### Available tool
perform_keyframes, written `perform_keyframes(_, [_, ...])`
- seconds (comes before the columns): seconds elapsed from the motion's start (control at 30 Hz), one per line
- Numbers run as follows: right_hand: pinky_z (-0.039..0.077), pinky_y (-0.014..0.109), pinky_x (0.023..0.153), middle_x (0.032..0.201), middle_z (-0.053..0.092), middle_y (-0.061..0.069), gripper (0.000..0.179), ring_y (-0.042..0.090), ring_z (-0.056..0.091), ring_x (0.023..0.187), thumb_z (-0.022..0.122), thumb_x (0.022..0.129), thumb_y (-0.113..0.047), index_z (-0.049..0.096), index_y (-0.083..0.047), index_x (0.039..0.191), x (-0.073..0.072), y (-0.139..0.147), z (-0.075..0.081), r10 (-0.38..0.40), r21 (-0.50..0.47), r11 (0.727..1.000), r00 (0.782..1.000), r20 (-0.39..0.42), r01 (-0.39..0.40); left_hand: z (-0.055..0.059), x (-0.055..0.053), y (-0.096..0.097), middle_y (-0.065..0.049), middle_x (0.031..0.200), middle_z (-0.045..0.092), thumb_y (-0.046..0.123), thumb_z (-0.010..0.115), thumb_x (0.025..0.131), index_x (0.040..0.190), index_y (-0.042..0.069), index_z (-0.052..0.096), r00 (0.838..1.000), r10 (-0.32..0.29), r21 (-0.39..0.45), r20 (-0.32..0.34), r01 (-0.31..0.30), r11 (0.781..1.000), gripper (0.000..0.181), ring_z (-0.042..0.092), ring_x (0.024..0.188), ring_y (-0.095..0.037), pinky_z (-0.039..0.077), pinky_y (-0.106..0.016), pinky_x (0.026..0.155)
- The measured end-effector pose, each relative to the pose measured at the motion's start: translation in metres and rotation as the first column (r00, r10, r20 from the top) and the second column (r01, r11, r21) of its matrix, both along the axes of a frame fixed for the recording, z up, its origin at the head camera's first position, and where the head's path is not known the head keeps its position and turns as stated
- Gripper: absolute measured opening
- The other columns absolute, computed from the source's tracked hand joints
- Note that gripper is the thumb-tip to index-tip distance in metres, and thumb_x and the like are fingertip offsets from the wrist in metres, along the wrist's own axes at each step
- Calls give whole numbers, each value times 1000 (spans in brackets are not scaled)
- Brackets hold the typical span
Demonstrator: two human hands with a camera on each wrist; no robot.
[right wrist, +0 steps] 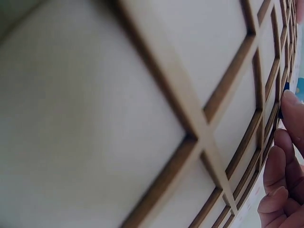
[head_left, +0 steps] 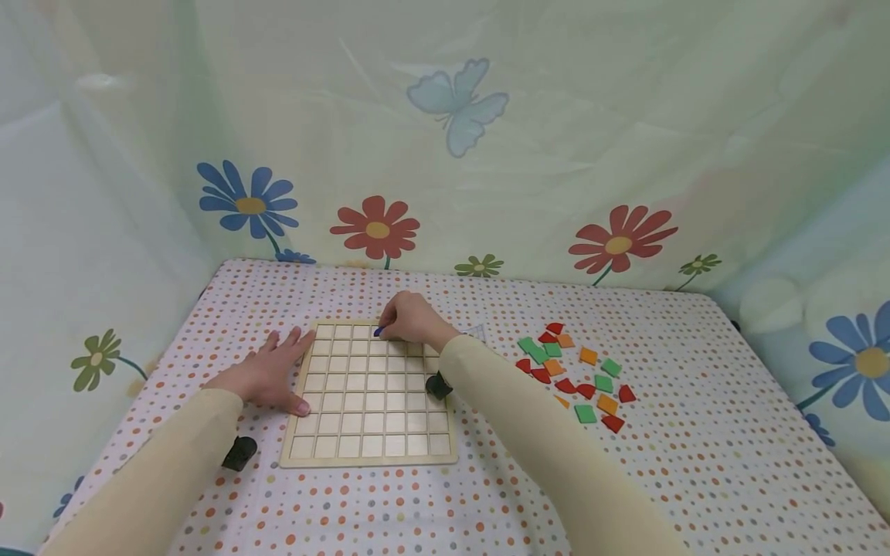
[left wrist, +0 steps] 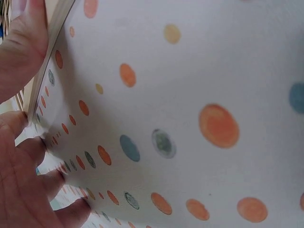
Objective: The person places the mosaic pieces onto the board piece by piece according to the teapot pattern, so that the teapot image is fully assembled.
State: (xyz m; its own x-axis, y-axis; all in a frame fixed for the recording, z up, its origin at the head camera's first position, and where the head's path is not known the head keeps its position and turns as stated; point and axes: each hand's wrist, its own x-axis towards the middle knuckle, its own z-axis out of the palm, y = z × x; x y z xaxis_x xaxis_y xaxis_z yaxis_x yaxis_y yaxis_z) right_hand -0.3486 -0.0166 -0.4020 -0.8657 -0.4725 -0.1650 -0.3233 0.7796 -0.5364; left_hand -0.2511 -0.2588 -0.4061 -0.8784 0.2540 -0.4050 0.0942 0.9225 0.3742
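Note:
A wooden grid board (head_left: 373,423) with rows of square recesses lies on the table. My left hand (head_left: 270,374) rests at its left side with fingers spread. The left thumb (left wrist: 21,52) lies on the board's frame, while the other fingertips touch the edge and the cloth. Over the board's far row, my right hand (head_left: 412,318) pinches a small blue piece (head_left: 378,332) between thumb and fingers. In the right wrist view, only a dark blue edge (right wrist: 286,86) of that piece shows past the fingertips; its full shape is hidden.
Loose red, green and orange flat pieces (head_left: 585,414) lie scattered right of the board. A printed paper sheet (head_left: 477,332) shows partly behind the right forearm. The table has a dotted cloth (head_left: 695,432), with flowered curtains (head_left: 528,177) behind and at both sides.

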Motion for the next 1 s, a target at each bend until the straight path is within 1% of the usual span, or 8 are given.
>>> perform_keyframes(0.13, [52,22,74,95,78,6,11,12,64,83,79,90,-14,80,-6,98,0,0,-1,7,-6,1000,1000,-6,-7,1,1,1,-31,168,2,31,92,72,163,1,11,1000,2,-1,-3,-2,1000,126,-5,152,-60,9,-78,118])
perform_keyframes(0.27, [54,24,77,95,78,5,11,13,66,84,79,91,-16,80,-8,98,0,0,-4,22,-2,1000,1000,-15,-22,4,3,1,-32,168,1,30,92,72,163,0,11,1000,-3,22,-1,3,1000,126,-6,151,-60,9,-78,118])
perform_keyframes(0.4, [54,26,78,94,78,5,10,13,66,84,78,92,-17,80,-9,97,1,0,-6,27,3,1000,999,-21,-27,4,4,0,-32,168,1,29,93,72,163,0,11,1000,-1,42,4,0,999,125,-6,152,-59,8,-77,119])
perform_keyframes(0.57, [53,24,76,94,78,4,9,13,64,83,78,92,-17,80,-9,96,3,-2,-5,22,3,1000,999,-28,-22,1,5,0,-31,168,2,30,92,72,163,0,12,1000,5,44,-1,-5,999,125,-6,152,-59,8,-76,119])
perform_keyframes(0.7, [50,22,73,92,77,4,9,11,62,80,78,92,-17,79,-9,95,4,-2,-5,29,1,1000,999,-30,-29,1,6,1,-32,168,3,29,92,73,163,0,13,1000,4,40,-12,-4,999,124,-4,152,-59,9,-76,119])
perform_keyframes(0.8, [49,21,72,92,77,4,9,11,62,80,78,92,-17,79,-9,96,5,-1,-3,41,4,999,999,-21,-41,1,6,1,-32,168,4,30,92,73,163,0,13,1000,3,39,-15,-2,999,123,-4,152,-59,10,-76,119])
perform_keyframes(0.9, [51,23,75,95,78,4,10,12,64,83,75,95,-17,79,-8,99,5,2,0,47,14,999,999,-6,-47,3,6,1,-32,168,3,30,92,73,163,1,13,1000,1,40,-12,0,999,123,-4,152,-59,9,-76,119])
perform_keyframes(1.0, [55,26,82,102,78,5,13,15,67,92,70,98,-15,79,-9,105,5,3,3,47,25,999,999,-4,-47,4,6,1,-32,168,2,30,92,73,163,1,12,1000,-2,39,-8,3,999,124,-5,152,-59,8,-77,119])
